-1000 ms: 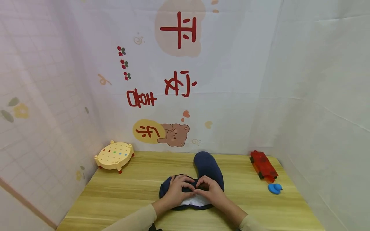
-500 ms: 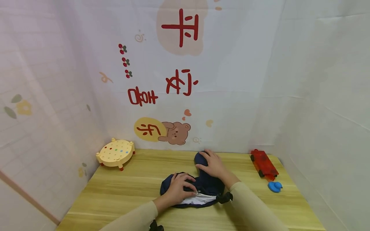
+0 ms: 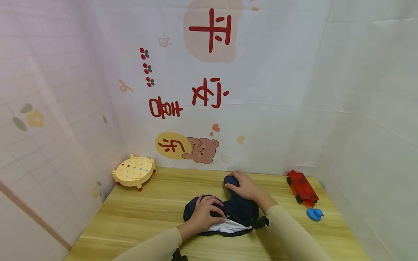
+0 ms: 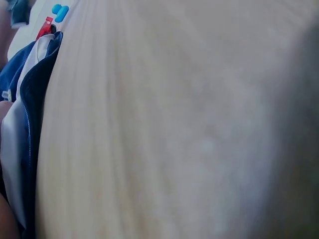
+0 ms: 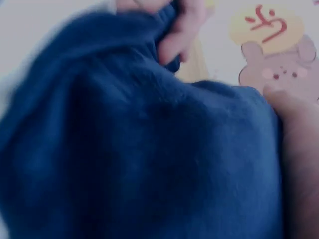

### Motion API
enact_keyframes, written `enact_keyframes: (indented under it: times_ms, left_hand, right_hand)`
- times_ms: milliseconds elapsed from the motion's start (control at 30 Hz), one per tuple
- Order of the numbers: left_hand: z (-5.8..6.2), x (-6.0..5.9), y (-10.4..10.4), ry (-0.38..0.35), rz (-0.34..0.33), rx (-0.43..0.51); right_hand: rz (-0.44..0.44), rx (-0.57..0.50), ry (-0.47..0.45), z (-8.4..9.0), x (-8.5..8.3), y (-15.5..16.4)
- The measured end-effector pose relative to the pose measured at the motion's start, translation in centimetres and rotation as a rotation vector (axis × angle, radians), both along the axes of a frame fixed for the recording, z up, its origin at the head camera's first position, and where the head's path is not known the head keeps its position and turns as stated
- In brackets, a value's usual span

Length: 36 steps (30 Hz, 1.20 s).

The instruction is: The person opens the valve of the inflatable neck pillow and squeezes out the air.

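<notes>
A navy U-shaped neck pillow [image 3: 242, 210] lies on the table in the head view. Its zipped seam gapes along the near side, baring a white inner [image 3: 228, 227]. My left hand [image 3: 205, 213] holds the left part of the pillow, thumb and forefinger together by the zipper edge. Around the pillow's far right end curls my right hand [image 3: 245, 186], with the thumb on its inner side. Dark blue fabric [image 5: 149, 144] fills most of the right wrist view, where fingers [image 5: 182, 35] of the left hand show at the top. A small zipper pull [image 4: 6, 94] appears at the left wrist view's edge.
On the wooden table [image 3: 156, 214], a round cream pegboard stand [image 3: 135, 170] is at the far left. A red toy car [image 3: 302, 187] and a blue toy duck [image 3: 315, 214] sit at the right. A printed white curtain [image 3: 271, 72] closes off the back.
My right hand has left the zipper beside the left hand and gone forward to the pillow's far end, which it grips. The left hand stays at the seam. The head view has shifted slightly.
</notes>
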<state>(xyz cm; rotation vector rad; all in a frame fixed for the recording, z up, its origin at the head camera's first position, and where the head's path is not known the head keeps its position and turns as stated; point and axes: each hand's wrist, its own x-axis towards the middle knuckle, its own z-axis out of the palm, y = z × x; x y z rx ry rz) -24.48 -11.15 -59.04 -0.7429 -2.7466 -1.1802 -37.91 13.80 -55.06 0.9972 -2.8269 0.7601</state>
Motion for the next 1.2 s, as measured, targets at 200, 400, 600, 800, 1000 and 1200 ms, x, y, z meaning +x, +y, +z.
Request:
enact_keyframes:
  times_ms: [200, 400, 600, 800, 1000, 1200]
  left_hand:
    - [-0.4, -0.2, -0.1, 0.019, 0.034, -0.004]
    - [-0.7, -0.2, 0.1, 0.03, 0.032, -0.001]
    - [-0.8, -0.2, 0.5, 0.05, 0.033, 0.009]
    - [-0.9, -0.2, 0.5, 0.076, 0.038, -0.009]
    - [-0.9, -0.2, 0.3, 0.104, 0.058, -0.023]
    - [-0.9, -0.2, 0.3, 0.101, 0.053, -0.013]
  right_hand:
    - [0.066, -0.04, 0.145, 0.2, 2.8, 1.3]
    - [0.088, 0.0, 0.262, 0.0, 6.2, 1.8]
    - [0.108, 0.033, 0.292, -0.5, 8.8, 2.2]
    - [0.152, 0.083, 0.349, -1.7, 10.4, 2.6]
    - [0.175, 0.181, 0.365, -3.0, 11.1, 2.6]
    - [0.131, 0.15, 0.345, -3.4, 11.1, 2.5]
